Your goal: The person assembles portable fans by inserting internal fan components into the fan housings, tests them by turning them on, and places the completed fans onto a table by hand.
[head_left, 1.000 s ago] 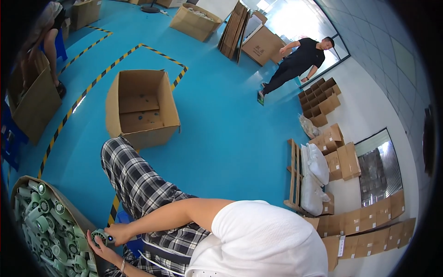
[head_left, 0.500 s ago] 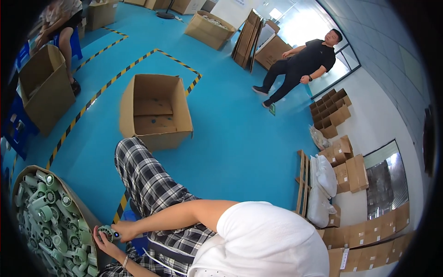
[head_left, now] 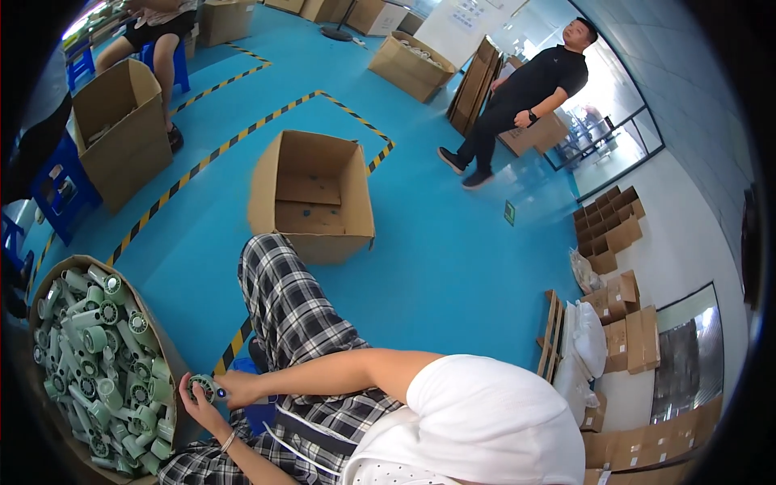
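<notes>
Between my two hands is a pale green handheld fan (head_left: 200,390), its round ringed head beside a small dark part with a blue glow. My left hand (head_left: 202,414) has its fingers curled round the head. My right hand (head_left: 240,387) is closed on the other end, most of which its fingers hide. Just left of my hands stands a cardboard carton (head_left: 149,311), heaped with several similar green fans (head_left: 101,364) lying at all angles. My forearms come from the lower edge and from the right, across checked trousers.
An open carton (head_left: 315,249) stands on the blue floor ahead, near black-and-yellow floor tape (head_left: 218,153). A person in black (head_left: 529,93) is walking at the far right. Another person sits far left by a carton (head_left: 121,153). Boxes and white sacks (head_left: 575,347) line the right wall.
The whole view has shifted, so the surroundings lie farther right. The person in black has stepped leftward, closer to the open carton. Both my hands keep hold of the fan.
</notes>
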A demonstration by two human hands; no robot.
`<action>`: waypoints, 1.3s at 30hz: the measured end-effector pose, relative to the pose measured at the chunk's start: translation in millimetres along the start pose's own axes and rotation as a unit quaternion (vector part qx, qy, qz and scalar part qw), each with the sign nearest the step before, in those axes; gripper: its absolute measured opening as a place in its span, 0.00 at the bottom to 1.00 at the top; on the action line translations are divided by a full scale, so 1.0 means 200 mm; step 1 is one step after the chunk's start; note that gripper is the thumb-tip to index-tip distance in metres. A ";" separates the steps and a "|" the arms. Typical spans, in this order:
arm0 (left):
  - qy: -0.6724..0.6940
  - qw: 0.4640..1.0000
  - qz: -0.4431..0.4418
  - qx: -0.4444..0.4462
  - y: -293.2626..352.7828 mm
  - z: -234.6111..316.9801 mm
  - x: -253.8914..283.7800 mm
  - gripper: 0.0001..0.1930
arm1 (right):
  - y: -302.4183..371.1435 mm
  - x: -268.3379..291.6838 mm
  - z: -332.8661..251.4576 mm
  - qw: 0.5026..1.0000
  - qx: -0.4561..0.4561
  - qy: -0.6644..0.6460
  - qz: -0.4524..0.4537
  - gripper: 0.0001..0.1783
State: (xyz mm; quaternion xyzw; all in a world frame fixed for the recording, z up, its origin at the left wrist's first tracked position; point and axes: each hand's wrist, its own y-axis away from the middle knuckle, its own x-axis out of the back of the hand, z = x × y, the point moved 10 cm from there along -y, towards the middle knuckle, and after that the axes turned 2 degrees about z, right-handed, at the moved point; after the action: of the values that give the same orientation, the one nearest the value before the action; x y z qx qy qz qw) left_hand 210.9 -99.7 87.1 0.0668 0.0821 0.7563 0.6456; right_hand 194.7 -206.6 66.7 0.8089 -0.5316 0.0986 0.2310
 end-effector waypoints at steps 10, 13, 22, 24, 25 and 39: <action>-0.022 0.999 0.019 -0.032 0.02 0.08 0.00 0.12 | 0.01 0.00 -0.03 1.000 0.005 -0.012 -0.025 0.26; -0.028 0.998 0.034 -0.053 0.01 0.06 0.05 0.11 | 0.02 0.00 -0.08 0.997 -0.013 -0.065 -0.046 0.24; -0.070 0.993 0.029 -0.086 0.05 0.15 0.01 0.13 | 0.06 0.05 -0.14 0.997 -0.004 -0.063 -0.038 0.29; -0.088 0.990 0.035 -0.105 0.05 0.18 0.02 0.14 | 0.06 0.06 -0.16 0.999 0.014 -0.036 -0.014 0.29; -0.092 0.989 0.038 -0.110 0.05 0.18 0.02 0.14 | 0.05 0.05 -0.14 0.999 0.005 -0.032 -0.019 0.30; -0.075 0.986 0.060 -0.140 0.03 0.28 0.08 0.13 | -0.01 0.04 -0.12 1.000 0.021 0.004 0.010 0.35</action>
State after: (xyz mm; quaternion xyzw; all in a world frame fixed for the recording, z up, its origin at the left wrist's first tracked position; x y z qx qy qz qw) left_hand 214.5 -82.7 143.5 0.0370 -0.0771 0.7907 0.6062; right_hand 201.8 -201.5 90.5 0.8078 -0.5367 0.1153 0.2146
